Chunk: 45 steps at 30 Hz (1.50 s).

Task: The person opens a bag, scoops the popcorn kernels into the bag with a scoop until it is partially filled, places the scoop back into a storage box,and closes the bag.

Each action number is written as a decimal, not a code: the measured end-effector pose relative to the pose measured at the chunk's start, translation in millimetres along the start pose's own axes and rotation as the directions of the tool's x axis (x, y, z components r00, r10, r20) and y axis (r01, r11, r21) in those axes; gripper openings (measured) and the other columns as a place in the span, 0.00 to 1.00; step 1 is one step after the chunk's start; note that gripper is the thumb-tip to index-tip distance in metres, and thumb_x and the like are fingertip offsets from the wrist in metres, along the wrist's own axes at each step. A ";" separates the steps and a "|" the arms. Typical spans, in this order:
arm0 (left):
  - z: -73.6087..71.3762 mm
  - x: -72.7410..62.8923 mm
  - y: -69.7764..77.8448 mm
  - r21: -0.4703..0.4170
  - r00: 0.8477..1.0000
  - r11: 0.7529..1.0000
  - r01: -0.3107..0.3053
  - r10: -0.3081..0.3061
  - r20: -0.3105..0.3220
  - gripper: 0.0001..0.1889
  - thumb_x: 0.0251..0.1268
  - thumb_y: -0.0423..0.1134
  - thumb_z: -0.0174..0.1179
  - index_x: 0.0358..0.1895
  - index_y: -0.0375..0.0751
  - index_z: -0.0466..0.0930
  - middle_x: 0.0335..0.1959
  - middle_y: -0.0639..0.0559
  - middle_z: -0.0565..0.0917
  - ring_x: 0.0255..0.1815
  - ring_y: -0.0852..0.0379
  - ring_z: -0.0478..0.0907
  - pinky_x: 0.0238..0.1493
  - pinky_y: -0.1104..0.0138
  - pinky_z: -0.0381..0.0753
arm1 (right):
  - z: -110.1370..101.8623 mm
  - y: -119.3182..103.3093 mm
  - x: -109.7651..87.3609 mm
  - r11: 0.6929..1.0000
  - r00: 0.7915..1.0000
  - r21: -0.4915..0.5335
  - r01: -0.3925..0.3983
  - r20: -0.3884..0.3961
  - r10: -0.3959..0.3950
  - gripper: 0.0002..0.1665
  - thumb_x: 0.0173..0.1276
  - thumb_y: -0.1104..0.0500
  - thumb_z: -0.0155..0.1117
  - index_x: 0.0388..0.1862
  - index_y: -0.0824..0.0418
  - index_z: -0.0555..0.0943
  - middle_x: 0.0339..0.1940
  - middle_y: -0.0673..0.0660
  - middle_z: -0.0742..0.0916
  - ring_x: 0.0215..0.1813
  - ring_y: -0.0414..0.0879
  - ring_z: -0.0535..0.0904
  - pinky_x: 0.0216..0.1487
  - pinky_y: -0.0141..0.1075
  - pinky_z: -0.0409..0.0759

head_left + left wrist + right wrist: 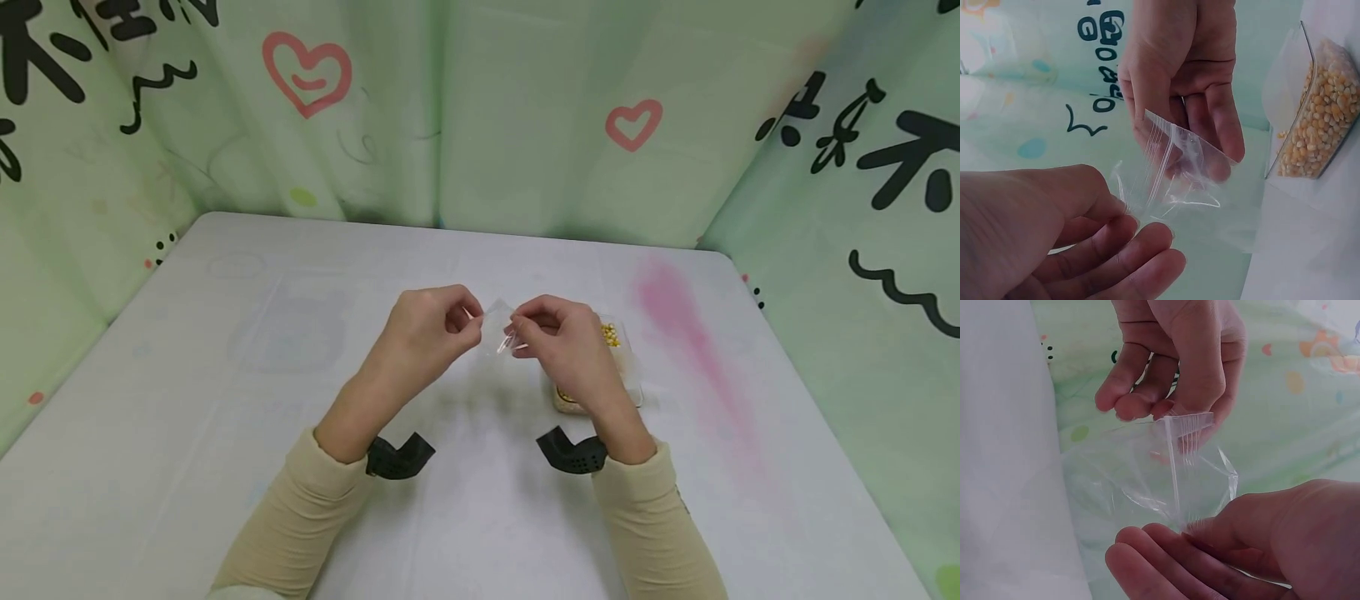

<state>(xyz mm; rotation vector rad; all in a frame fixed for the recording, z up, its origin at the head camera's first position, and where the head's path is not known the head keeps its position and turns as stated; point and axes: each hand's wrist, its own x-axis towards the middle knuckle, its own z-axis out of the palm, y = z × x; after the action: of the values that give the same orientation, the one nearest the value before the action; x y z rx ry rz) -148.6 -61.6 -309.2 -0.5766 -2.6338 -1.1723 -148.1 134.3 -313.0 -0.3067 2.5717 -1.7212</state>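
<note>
A small clear zip-lock bag (497, 327) is held up between both hands above the white table. My left hand (441, 323) pinches one end of its ribbed zip edge between thumb and forefinger. Opposite it, my right hand (558, 337) pinches the other end, as the right wrist view shows. The bag (1141, 469) looks flat, with creases catching light and nothing visible inside. Behind the right hand, partly hidden by it, stands a clear box of corn kernels (1322, 112) on the table.
Under the hands is a white-covered table (225, 467) with a pink stain (686, 325) at its right. Golden beads or kernels (611, 335) show at the box's far end. Green printed curtains (517, 125) enclose the back and sides.
</note>
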 end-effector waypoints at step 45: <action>23.6 5.6 -16.9 -0.016 0.964 0.995 -0.103 0.104 0.244 0.44 0.66 0.58 0.62 0.77 0.41 0.54 0.72 0.48 0.67 0.73 0.53 0.64 0.73 0.57 0.66 | -9.0 -0.4 -2.4 0.989 0.997 -0.150 0.006 -0.075 -0.018 0.09 0.71 0.66 0.58 0.45 0.65 0.83 0.41 0.61 0.90 0.40 0.47 0.89 0.38 0.31 0.86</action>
<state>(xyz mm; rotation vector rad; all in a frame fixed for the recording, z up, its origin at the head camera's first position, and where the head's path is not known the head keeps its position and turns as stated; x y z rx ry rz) -161.4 -52.7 -334.3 -0.9020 -2.7619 -1.1396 -146.9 142.8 -309.4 -0.2663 2.7655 -1.5760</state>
